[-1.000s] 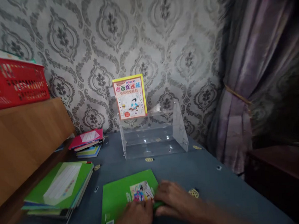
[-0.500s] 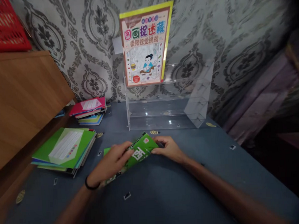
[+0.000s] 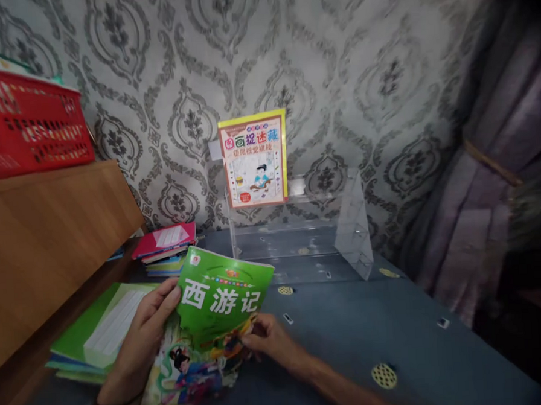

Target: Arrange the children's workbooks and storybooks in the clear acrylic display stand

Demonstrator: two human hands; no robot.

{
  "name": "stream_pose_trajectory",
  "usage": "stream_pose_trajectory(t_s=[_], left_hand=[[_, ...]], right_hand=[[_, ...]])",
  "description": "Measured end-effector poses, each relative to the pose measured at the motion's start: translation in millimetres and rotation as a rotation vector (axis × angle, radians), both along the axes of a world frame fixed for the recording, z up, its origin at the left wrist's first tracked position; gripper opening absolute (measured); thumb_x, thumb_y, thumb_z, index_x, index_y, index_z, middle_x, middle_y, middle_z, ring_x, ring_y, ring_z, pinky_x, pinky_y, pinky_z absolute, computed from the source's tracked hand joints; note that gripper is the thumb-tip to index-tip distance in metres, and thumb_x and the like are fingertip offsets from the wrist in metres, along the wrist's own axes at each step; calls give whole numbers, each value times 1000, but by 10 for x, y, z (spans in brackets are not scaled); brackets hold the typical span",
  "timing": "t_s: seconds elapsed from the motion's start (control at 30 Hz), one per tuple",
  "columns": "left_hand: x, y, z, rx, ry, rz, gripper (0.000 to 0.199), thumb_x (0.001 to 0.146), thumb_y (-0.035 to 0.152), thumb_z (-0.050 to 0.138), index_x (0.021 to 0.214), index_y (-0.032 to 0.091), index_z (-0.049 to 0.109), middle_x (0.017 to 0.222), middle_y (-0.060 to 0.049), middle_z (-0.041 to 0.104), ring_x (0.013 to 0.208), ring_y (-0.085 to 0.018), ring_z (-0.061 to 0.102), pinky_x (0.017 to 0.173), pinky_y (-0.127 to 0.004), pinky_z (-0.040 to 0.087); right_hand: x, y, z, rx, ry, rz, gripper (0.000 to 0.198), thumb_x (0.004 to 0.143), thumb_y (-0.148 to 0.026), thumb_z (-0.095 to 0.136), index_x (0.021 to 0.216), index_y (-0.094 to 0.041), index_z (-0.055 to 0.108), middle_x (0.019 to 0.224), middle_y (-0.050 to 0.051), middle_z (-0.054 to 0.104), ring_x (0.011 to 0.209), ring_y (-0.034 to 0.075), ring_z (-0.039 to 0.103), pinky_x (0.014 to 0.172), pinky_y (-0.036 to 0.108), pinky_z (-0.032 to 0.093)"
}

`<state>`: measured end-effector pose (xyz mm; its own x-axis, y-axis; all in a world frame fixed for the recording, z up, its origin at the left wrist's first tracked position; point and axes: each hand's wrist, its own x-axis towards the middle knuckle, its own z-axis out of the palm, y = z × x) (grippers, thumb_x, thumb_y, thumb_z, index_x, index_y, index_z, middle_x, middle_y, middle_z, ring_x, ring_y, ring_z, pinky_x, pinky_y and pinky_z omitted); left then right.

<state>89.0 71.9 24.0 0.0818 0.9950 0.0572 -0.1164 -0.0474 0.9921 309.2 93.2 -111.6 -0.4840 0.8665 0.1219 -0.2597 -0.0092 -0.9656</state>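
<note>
A green picture book point(image 3: 222, 311) with large white characters is raised above the table, its front cover turned up toward me. My left hand point(image 3: 152, 323) grips its left edge with the thumb on the cover. At the right edge, my right hand point(image 3: 271, 341) pinches the book between thumb and fingers. Behind it, a clear acrylic rack point(image 3: 356, 240) stands against the wall. In the rack's upper left part leans a yellow-edged book point(image 3: 252, 161). A stack of books with a green one on top point(image 3: 78, 336) lies left of my left hand, partly hidden by it.
A smaller pile with a pink book on top point(image 3: 166, 239) lies at the back left. The wooden cabinet point(image 3: 58, 232) on the left carries a red basket point(image 3: 34, 118). A purple curtain point(image 3: 482, 185) hangs at the right, beside the cloth-covered table point(image 3: 341, 338).
The green picture book has been lifted and turned so its cover stands upright toward me. Both hands shifted their grip to its sides. My view has tilted up.
</note>
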Motion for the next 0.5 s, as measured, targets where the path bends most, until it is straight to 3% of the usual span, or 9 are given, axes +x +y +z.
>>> stream_pose_trajectory(t_s=[0.13, 0.23, 0.33, 0.4, 0.5], left_hand=[[40, 112, -96, -49, -163, 138, 56, 60, 44, 89, 106, 17, 72, 99, -8, 78, 97, -30, 71, 82, -36, 59], [123, 222, -262, -27, -254, 252, 60, 55, 50, 90, 102, 17, 72, 105, -7, 77, 106, -31, 69, 89, -39, 58], [209, 290, -474, -1, -306, 226, 60, 59, 55, 87, 106, 21, 70, 117, -6, 74, 118, -30, 64, 97, -40, 55], [209, 300, -612, -9, -278, 195, 58, 65, 61, 81, 108, 24, 70, 123, -6, 72, 125, -31, 59, 104, -42, 51], [85, 268, -720, 4, -29, 204, 52, 70, 61, 77, 106, 25, 72, 127, -6, 70, 134, -31, 51, 115, -43, 39]], right_hand=[[99, -128, 212, -17, -75, -8, 58, 74, -69, 71, 94, -16, 65, 65, -3, 60, 43, 6, 48, 39, 17, 35], [274, -222, 461, 71, -173, -47, 57, 81, -69, 64, 98, -15, 66, 69, -1, 61, 42, 5, 46, 39, 17, 33], [424, -320, 598, 183, -223, -85, 53, 86, -66, 60, 101, -16, 66, 80, 2, 64, 49, 7, 47, 44, 19, 40], [486, -381, 590, 246, -263, -129, 51, 87, -65, 59, 104, -17, 65, 84, 3, 64, 59, 10, 53, 50, 21, 45], [527, -449, 506, 322, -357, -210, 47, 90, -62, 56, 103, -18, 64, 89, 5, 65, 74, 16, 60, 59, 23, 50]])
